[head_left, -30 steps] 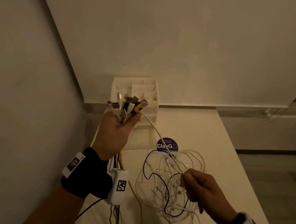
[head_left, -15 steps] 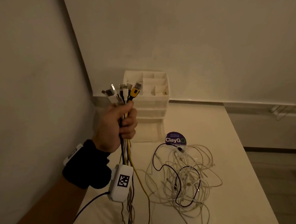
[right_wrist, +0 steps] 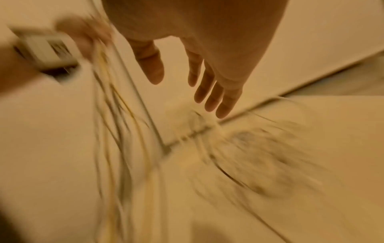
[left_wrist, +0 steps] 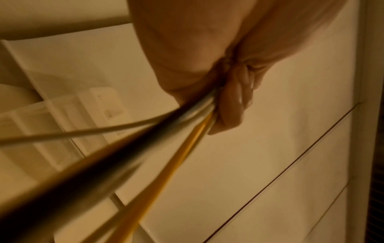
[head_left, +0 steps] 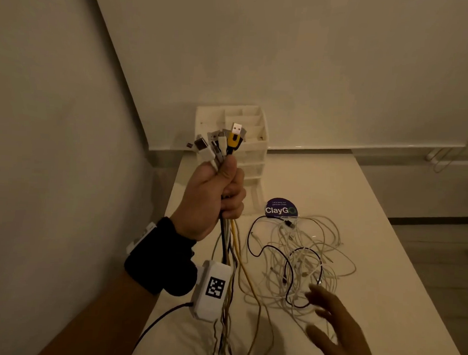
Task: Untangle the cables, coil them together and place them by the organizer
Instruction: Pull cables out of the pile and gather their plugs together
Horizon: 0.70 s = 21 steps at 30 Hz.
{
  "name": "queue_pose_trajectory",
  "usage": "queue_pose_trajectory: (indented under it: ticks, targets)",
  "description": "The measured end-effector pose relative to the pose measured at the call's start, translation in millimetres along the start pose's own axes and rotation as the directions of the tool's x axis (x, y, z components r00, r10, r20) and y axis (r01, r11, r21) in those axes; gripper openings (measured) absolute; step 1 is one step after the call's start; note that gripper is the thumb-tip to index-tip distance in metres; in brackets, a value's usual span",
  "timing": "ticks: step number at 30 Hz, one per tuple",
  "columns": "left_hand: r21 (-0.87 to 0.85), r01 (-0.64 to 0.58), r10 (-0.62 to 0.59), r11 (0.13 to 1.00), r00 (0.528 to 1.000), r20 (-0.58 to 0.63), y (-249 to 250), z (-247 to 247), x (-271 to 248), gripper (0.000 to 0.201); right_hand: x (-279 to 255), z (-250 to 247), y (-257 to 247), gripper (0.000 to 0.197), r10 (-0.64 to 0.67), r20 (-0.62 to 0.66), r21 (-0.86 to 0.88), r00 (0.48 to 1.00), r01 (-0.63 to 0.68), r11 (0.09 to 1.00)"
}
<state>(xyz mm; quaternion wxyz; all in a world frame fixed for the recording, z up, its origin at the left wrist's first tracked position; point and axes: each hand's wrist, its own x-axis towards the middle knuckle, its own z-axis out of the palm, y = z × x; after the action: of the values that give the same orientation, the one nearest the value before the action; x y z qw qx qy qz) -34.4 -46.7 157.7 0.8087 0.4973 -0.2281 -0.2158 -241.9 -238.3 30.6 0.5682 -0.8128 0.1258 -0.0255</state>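
Observation:
My left hand is raised in a fist and grips a bundle of cables just below their plugs, a yellow-collared USB plug topmost. The cables hang down past the wrist camera; in the left wrist view the fingers curl round the bundle. A loose tangle of white and dark cables lies on the white table. Above the tangle's near edge hovers my right hand, fingers spread and holding nothing; its straight fingers show in the blurred right wrist view. The white organizer stands behind my left fist.
A round purple ClayGo sticker lies on the table between organizer and tangle. Walls close in on the left and behind. The table's right edge drops to the floor.
My right hand let go of the white cable, left view, and has come back open over the tangle. My left hand closed into a fist round the bundle.

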Motion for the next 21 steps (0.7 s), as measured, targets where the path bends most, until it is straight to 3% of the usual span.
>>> queue_pose_trajectory:
  ticks: [2,4,6,8,11,15,19,21]
  targets:
    - [0.017,0.01,-0.01,1.0,1.0,0.014,-4.3,10.3,-3.9,0.036,28.5,23.8,-35.8,0.069,-0.123,0.117,0.004,0.985,0.124,0.992]
    - [0.035,0.021,-0.022,0.999,0.999,0.031,-7.7,17.9,-9.0,0.036,55.3,48.9,-74.4,0.066,-0.242,0.231,0.02,0.942,0.244,0.969]
    - [0.051,0.023,-0.026,0.998,0.999,0.042,-8.3,20.1,-14.7,0.037,72.9,69.0,-97.8,0.043,-0.274,0.308,0.028,0.911,0.28,0.96]
    - [0.078,0.019,-0.023,0.997,0.999,0.043,-6.5,16.3,-20.6,0.038,79.3,83.2,-103.1,0.008,-0.247,0.355,0.093,0.902,0.229,0.969]
    - [0.064,0.014,-0.016,0.998,0.999,0.029,-2.5,8.1,-30.1,0.039,75.7,94.0,-91.6,0.032,-0.179,0.43,0.108,0.885,0.146,0.983]
    - [0.0,-0.048,0.048,0.999,0.999,0.001,8.8,1.1,-34.8,0.038,62.8,105.0,-48.7,0.053,-0.065,0.561,-0.049,0.825,0.112,0.993]
    - [-0.072,-0.105,0.106,0.992,0.994,0.009,23.0,-2.9,-31.9,0.034,56.2,107.2,9.6,0.051,0.119,0.627,-0.16,0.77,-0.022,0.987]
    - [-0.063,-0.086,0.087,0.994,0.996,0.01,17.9,0.4,-33.0,0.034,53.3,108.9,28.3,0.061,0.201,0.629,-0.216,0.751,-0.079,0.973]
